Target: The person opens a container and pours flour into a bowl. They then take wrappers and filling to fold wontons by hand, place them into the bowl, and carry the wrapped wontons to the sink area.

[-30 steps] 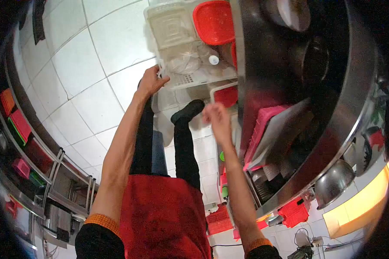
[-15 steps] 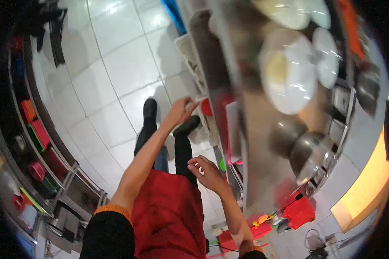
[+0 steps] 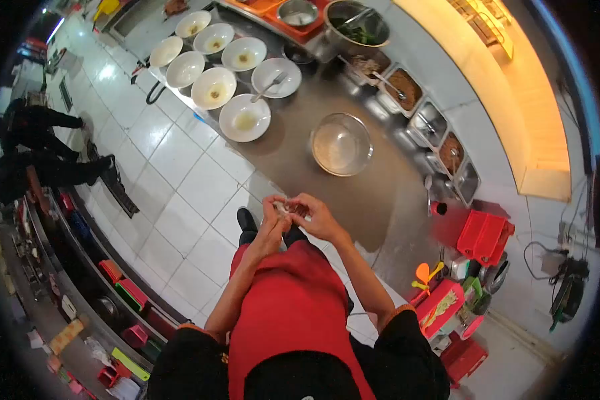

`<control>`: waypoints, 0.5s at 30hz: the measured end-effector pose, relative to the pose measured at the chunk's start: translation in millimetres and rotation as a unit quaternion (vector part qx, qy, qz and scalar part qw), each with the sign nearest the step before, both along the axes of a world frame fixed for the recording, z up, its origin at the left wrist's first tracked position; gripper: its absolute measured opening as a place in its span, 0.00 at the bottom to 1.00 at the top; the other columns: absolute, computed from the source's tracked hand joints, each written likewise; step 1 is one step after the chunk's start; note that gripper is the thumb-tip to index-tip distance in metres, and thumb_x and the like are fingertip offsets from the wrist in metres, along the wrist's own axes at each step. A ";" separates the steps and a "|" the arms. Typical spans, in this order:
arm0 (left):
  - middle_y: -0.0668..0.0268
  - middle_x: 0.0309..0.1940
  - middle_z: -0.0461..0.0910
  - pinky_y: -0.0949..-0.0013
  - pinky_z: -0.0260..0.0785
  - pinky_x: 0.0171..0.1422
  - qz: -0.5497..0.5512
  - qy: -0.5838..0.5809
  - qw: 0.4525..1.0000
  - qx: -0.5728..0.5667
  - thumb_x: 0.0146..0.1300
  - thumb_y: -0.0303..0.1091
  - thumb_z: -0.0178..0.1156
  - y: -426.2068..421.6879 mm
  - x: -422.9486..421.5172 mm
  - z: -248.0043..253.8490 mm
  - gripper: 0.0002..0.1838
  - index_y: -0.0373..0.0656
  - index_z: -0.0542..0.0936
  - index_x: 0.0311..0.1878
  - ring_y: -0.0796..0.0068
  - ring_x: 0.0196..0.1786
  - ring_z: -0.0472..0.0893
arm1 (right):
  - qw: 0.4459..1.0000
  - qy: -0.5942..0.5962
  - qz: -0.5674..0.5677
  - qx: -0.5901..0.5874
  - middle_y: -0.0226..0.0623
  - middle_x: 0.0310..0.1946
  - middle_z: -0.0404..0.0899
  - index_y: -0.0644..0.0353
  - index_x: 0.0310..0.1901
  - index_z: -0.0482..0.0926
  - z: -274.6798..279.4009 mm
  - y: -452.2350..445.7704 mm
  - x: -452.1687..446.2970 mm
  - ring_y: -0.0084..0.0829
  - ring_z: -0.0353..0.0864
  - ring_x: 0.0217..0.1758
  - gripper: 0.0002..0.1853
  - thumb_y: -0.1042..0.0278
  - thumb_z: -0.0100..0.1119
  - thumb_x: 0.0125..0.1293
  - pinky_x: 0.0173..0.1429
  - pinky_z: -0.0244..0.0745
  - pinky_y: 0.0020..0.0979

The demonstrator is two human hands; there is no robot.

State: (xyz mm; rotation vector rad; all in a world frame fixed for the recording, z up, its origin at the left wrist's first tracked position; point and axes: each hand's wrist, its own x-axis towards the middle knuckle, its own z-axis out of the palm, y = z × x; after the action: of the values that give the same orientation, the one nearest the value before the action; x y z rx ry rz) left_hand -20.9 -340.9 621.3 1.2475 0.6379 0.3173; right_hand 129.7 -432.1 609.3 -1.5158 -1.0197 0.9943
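Note:
My left hand and my right hand meet in front of the red apron, by the near edge of the steel counter. Their fingers are bent inward and pinched together. Something small and pale shows between the fingertips, too small to name. Nearest to them on the counter is a clear glass bowl. Farther left stand several white bowls, each with a little seasoning or liquid inside; the closest white bowl is one of them. A fork rests in a neighbouring bowl.
Metal trays of food, such as a brown-filled tray, line the counter's back. A steel pot of greens stands behind. At right are a red basket and a pink tray. A person in dark clothes is at far left.
My hands were apart and have come together at the fingertips. The view has swung toward the counter, bringing the glass bowl, white bowls and food trays into clear sight.

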 end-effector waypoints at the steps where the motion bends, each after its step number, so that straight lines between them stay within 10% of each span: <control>1: 0.66 0.38 0.66 0.73 0.65 0.43 -0.009 -0.004 1.000 0.008 0.69 0.30 0.50 0.1 11.3 3.6 0.23 0.45 0.55 0.63 0.77 0.35 0.68 | 1.000 -0.008 0.002 -0.010 0.28 0.32 0.76 0.59 0.46 0.81 14.1 -3.6 13.4 0.17 0.74 0.31 0.11 0.72 0.67 0.61 0.36 0.72 0.23; 6: 0.67 0.36 0.66 0.75 0.65 0.40 -0.075 -0.048 0.995 0.050 0.67 0.23 0.51 -10.7 45.0 20.4 0.26 0.46 0.51 0.63 0.78 0.34 0.68 | 0.977 0.199 -0.069 0.027 0.25 0.31 0.78 0.62 0.41 0.80 45.1 -28.2 35.2 0.15 0.74 0.34 0.05 0.71 0.62 0.68 0.39 0.72 0.21; 15: 0.62 0.42 0.71 0.70 0.69 0.45 -0.169 -0.038 0.982 0.071 0.64 0.19 0.51 9.3 84.7 67.4 0.29 0.44 0.51 0.64 0.75 0.40 0.74 | 0.970 0.154 -0.169 0.077 0.28 0.35 0.79 0.63 0.44 0.80 79.0 -36.4 56.4 0.19 0.76 0.38 0.08 0.69 0.63 0.68 0.44 0.72 0.24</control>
State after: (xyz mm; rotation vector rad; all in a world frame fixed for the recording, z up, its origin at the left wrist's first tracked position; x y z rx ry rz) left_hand 63.8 -331.6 688.7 1.4469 0.3333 0.1283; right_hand 186.1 -468.5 688.3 -1.3034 -0.5796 0.8523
